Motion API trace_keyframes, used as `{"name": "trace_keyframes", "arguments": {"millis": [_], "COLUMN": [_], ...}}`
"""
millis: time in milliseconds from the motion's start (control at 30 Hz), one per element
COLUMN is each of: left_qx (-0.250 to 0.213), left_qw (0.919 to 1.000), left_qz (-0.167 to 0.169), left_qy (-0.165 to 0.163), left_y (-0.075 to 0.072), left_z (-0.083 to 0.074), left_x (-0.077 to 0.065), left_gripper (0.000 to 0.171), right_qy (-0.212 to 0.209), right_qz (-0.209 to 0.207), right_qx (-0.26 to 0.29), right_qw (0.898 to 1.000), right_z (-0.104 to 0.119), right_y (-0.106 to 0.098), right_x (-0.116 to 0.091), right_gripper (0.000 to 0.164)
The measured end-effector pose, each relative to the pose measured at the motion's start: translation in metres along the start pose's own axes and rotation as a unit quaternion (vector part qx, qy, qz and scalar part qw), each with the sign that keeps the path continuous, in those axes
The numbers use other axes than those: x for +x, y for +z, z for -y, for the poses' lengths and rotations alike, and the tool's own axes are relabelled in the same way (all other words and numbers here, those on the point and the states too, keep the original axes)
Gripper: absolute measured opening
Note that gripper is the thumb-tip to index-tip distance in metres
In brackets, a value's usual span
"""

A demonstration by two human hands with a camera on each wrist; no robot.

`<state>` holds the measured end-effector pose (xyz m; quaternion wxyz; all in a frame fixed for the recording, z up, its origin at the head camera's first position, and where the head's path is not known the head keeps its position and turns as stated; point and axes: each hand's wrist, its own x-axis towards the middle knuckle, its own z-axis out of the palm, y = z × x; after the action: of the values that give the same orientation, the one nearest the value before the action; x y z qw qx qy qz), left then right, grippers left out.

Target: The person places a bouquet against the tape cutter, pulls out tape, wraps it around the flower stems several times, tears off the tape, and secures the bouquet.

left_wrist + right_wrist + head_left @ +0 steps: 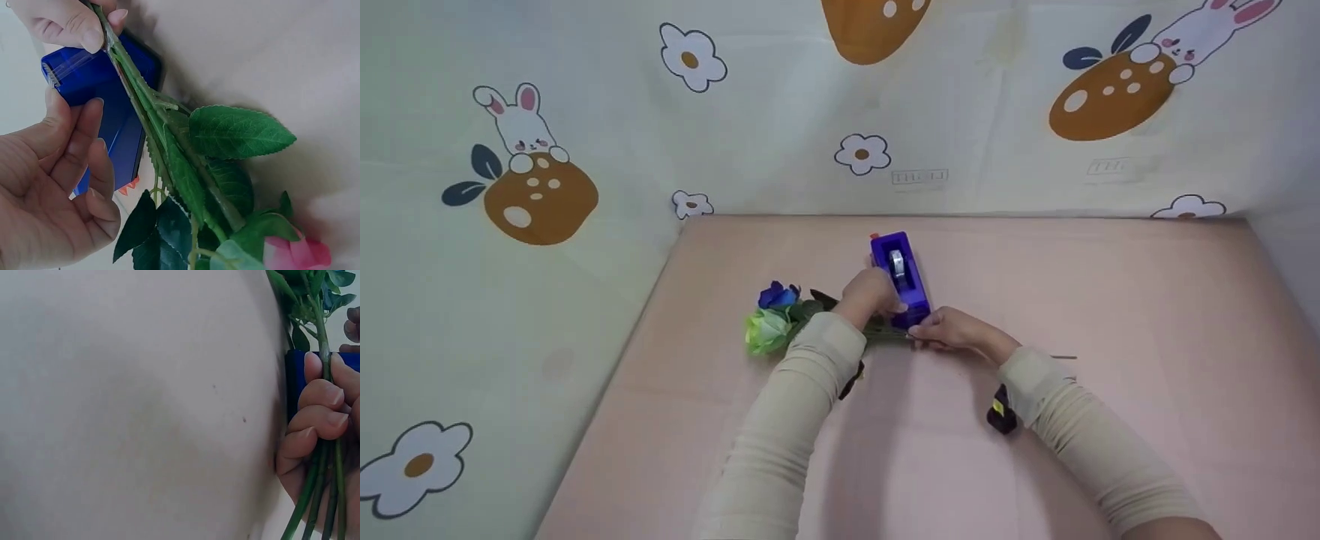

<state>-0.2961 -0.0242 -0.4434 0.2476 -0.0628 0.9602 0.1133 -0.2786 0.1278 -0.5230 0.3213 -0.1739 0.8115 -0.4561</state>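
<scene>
A bunch of artificial roses lies across the table, its green rose [766,331] and blue rose [778,295] to the left. The pink rose [298,253] shows in the left wrist view. My right hand [956,330] grips the gathered green stems [322,464], fingers curled round them. Just beyond is a blue tape dispenser [913,289] with a roll of tape [896,266]. A clear tape strip [76,63] stretches from the stems to the toothed cutter [50,74]. My left hand [67,180] holds the dispenser's cutter end between thumb and fingers.
A black object with a yellow patch [999,406] lies beside the right sleeve, and thin dark rods [1063,357] show past that sleeve. Another dark item [851,380] is partly hidden by the left sleeve. Patterned cloth [780,150] rises behind the table's back edge.
</scene>
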Motion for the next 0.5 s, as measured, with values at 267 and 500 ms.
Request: {"name": "trace_keyframes", "arguments": {"millis": [267,500], "left_qx": [0.019,-0.007], "left_qw": [0.9997,0.9997], "left_qz": [0.000,0.021], "left_qy": [0.015,0.010], "left_y": [0.0011,-0.0035], "left_z": [-0.0014,0.0017], "left_x": [-0.0022,-0.0029], "left_gripper": [0.050,0.049], "right_qy": [-0.007,-0.028], "right_qz": [0.020,0.021], "right_qx": [-0.033,-0.044], "right_qw": [0.999,0.998], "right_z": [-0.0044,-0.0076], "right_y": [0.0025,0.0054], "right_x": [-0.0007,-0.0008], "right_gripper": [0.034,0.033]}}
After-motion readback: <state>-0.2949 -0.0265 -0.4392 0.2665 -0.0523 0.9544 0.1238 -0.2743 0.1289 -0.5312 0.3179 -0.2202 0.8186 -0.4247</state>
